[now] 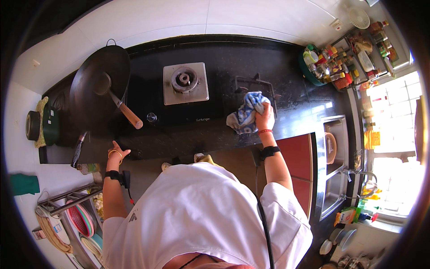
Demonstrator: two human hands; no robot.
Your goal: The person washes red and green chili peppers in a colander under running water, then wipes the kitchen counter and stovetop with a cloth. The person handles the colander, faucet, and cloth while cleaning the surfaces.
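Note:
My right hand (264, 117) grips a crumpled blue-and-white cloth (248, 114) against the dark countertop (188, 143). Just beyond the cloth lies a metal pot support (257, 80), to the right of the gas burner (184, 79) on its square steel plate. My left hand (117, 151) is at the counter's front edge, fingers spread, with nothing seen in it. Left of the burner stands a large dark wok (90, 84), tilted up, and a wooden-handled ladle (126, 112) rests in it. A knife with a dark handle (78, 149) lies near my left hand, its handle over the edge.
Crowded bottles and jars (331, 65) fill the far right corner beside a rack. A steel double sink (332, 168) is at right, under a bright window. A green appliance (50, 122) stands far left. Below it, a shelf holds colourful baskets (80, 218).

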